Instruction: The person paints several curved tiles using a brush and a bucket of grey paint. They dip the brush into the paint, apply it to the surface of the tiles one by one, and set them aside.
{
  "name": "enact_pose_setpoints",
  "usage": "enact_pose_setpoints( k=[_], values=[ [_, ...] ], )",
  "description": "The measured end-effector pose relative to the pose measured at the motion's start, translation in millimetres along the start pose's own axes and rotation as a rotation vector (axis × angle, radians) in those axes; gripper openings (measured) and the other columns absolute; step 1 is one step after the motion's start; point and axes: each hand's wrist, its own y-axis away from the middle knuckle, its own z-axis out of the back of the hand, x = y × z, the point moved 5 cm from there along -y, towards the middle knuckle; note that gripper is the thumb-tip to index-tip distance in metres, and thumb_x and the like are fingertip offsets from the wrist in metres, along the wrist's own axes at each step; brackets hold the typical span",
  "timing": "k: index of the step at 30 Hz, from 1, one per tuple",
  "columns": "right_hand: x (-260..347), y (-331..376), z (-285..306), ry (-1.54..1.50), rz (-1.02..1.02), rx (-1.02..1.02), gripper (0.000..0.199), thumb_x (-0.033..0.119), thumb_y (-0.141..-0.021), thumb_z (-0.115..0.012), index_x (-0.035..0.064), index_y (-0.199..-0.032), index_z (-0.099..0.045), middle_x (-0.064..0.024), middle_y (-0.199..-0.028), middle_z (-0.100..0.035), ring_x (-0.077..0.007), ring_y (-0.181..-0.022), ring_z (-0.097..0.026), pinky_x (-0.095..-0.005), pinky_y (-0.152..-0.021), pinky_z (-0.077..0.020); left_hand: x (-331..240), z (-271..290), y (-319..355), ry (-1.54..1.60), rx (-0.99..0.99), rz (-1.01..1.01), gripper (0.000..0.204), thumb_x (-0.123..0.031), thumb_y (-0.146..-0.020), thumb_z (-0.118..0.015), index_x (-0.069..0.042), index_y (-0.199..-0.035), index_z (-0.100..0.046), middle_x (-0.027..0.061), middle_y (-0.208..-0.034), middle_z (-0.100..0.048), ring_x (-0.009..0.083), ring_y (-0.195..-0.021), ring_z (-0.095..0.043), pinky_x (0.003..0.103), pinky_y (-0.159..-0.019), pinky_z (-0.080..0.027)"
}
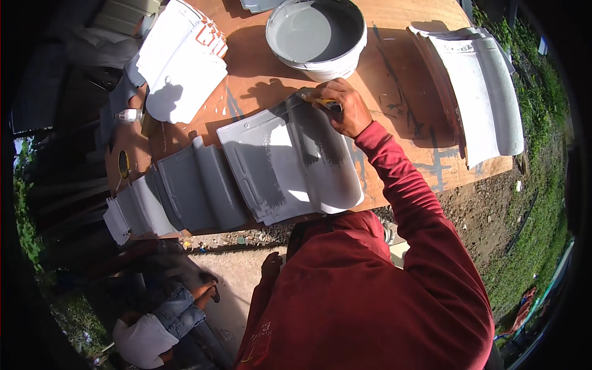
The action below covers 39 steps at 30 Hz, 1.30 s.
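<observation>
My right hand [346,108] is closed around a paintbrush [327,102] with a yellow handle. Its bristles touch the far edge of a curved roof tile [285,166], which is partly coated in grey, with white patches still showing. Just beyond the hand stands a white bucket [333,66] holding grey paint [317,31]. My left hand [271,264] hangs low beside my body, away from the tile; it is in shadow, so its fingers cannot be made out clearly.
Grey tiles [198,185] lie left of the one being brushed. A stack of white tiles [185,65] sits at the far left, another white stack [478,92] at the right of the wooden tabletop [394,80]. A seated person [163,327] is at lower left.
</observation>
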Motion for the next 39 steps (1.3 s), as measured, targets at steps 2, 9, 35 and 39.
enact_pose_setpoints(
  k=[2, 9, 35, 39],
  values=[
    [4.5, -1.2, 3.3, 0.016, 0.027, 0.02, 0.05, -0.008, -0.06, -0.071, 0.0041, -0.109, -0.072, -0.0145, -0.104, -0.068, -0.0362, -0.099, -0.06, -0.0424, -0.088, -0.051, -1.1, -0.4, 3.5, -0.042, 0.004, -0.014, 0.043, -0.024, -0.096, -0.063, -0.001, -0.132, -0.061, 0.0117, -0.118, -0.07, 0.02, -0.1, -0.069, 0.034, -0.088, -0.055],
    [5.2, -11.3, -3.3, 0.043, 0.026, 0.124, 0.046, -0.006, -0.065, -0.071, 0.0029, -0.11, -0.072, -0.0163, -0.105, -0.068, -0.037, -0.101, -0.059, -0.0434, -0.09, -0.0507, 19.1, 2.3, 11.9, -0.072, 0.023, -0.006, 0.043, -0.025, -0.096, -0.063, -0.001, -0.132, -0.061, 0.0122, -0.119, -0.07, 0.0207, -0.101, -0.068, 0.034, -0.089, -0.054],
    [-55.1, 84.9, 18.3, -0.512, -0.591, -0.326, 0.024, 0.014, -0.087, -0.08, 0.0004, -0.106, -0.072, -0.0075, -0.094, -0.072, -0.0171, -0.085, -0.066, -0.0319, -0.079, -0.0526, 25.9, 52.4, 34.3, -0.183, 0.095, 0.037, 0.044, -0.026, -0.095, -0.063, -0.001, -0.131, -0.062, 0.0139, -0.122, -0.069, 0.0233, -0.107, -0.067, 0.035, -0.093, -0.053],
    [-34.5, 119.6, 42.6, -0.538, -0.669, -0.201, 0.026, 0.011, -0.086, -0.08, -0.0023, -0.106, -0.071, -0.0082, -0.097, -0.075, -0.0162, -0.088, -0.069, -0.029, -0.08, -0.0547, 27.4, 60.9, 36.9, -0.207, 0.101, 0.037, 0.044, -0.026, -0.095, -0.063, -0.001, -0.131, -0.062, 0.0141, -0.122, -0.069, 0.0237, -0.108, -0.067, 0.035, -0.094, -0.052]
  ],
)
